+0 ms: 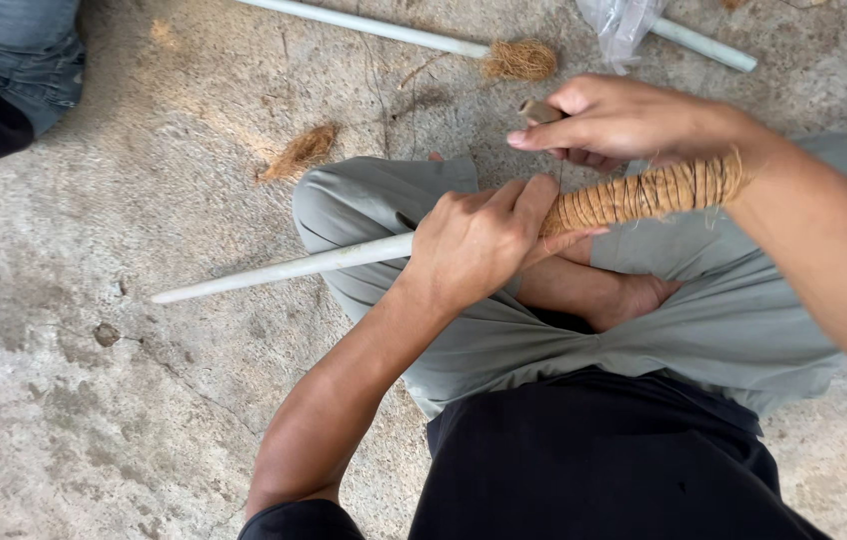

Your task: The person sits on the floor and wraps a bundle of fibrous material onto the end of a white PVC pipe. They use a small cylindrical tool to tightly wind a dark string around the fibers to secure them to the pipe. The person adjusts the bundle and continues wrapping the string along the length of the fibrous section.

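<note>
1. Concrete floor: grey, stained, bare; the person sits cross-legged on it in grey-green trousers.
2. White pipe: long and thin, lying across the lap. Its long axis runs from lower left on the floor up to the right, under both hands.
3. Coir wrap: brown fibre bound round the pipe's right-hand stretch with thin turns of thread, lying between the two hands.
4. Left hand: closed round the pipe at the wrap's left end, thumb lying along the fibre. It is the nearer hand to the bare pipe.
5. Right hand: above the wrap, fingers pinched shut on a small tan spool; a fine thread appears to drop from it towards the wrap.
6. Second white pipe: on the floor at top, well apart.
7. Clear plastic bag: crumpled, top edge, unlabelled; no signs visible.
8. Loose coir tufts: on the floor beyond the knee.
</note>
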